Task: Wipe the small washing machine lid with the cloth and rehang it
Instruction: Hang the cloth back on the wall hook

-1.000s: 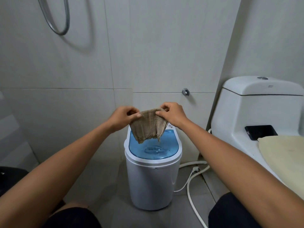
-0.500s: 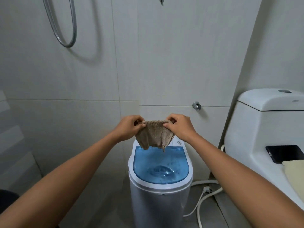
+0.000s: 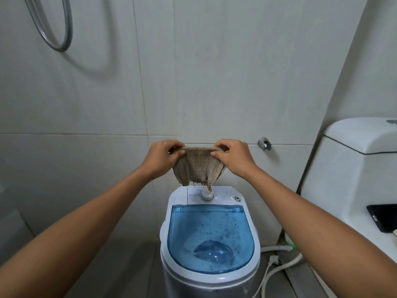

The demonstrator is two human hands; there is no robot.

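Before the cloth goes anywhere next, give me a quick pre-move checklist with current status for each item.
1. Left hand pinching cloth top edge: ok.
2. Right hand pinching the other corner: ok.
3. Cloth clear of lid: ok, though a frayed thread hangs near the knob.
4. Lid shut: ok.
5. Lid clean: not ok, dark specks show.
6. Hanging spot in sight: cannot tell; only a wall fitting shows.

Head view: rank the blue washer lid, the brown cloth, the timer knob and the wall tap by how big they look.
1. Blue washer lid, by far the largest.
2. Brown cloth, held up by both hands.
3. Timer knob and wall tap look about alike; the tap is farther away, so unranked.
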